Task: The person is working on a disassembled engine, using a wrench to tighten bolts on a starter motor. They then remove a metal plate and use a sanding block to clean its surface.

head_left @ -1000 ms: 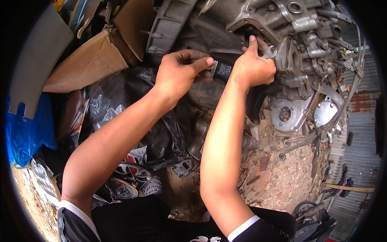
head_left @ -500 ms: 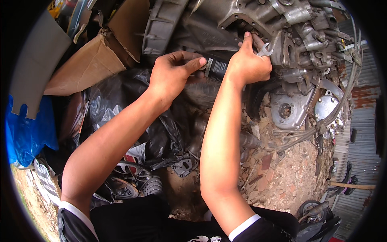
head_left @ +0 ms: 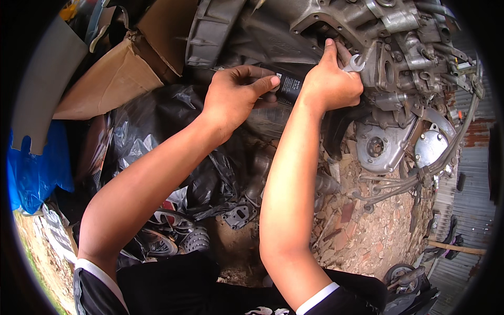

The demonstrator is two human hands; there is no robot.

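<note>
My right hand (head_left: pixel 333 86) is closed round an open-end wrench (head_left: pixel 355 63), whose jaw sticks out past the knuckles. Its thumb points up beside a rectangular opening in a large grey metal engine block (head_left: pixel 278 44). The rest of the wrench is hidden in the palm. Left of it, my left hand (head_left: pixel 239 94) has thumb and fingers brought together at a black labelled canister (head_left: pixel 290 88), below the block's casting. Whatever lies between those fingertips is too small and covered to tell.
An opened cardboard box (head_left: pixel 113 84) and a black plastic bag (head_left: pixel 173 152) lie to the left, with a blue bag (head_left: pixel 39 168) farther out. Bent metal pipes (head_left: pixel 399 184) and a round metal cover (head_left: pixel 375 147) hang at right above rubble (head_left: pixel 346 236). A metal flange (head_left: pixel 239 216) lies below.
The view has shifted slightly, so the engine block sits a little farther right. My left hand has slid slightly right along the canister, covering more of its label. The right hand keeps the wrench.
</note>
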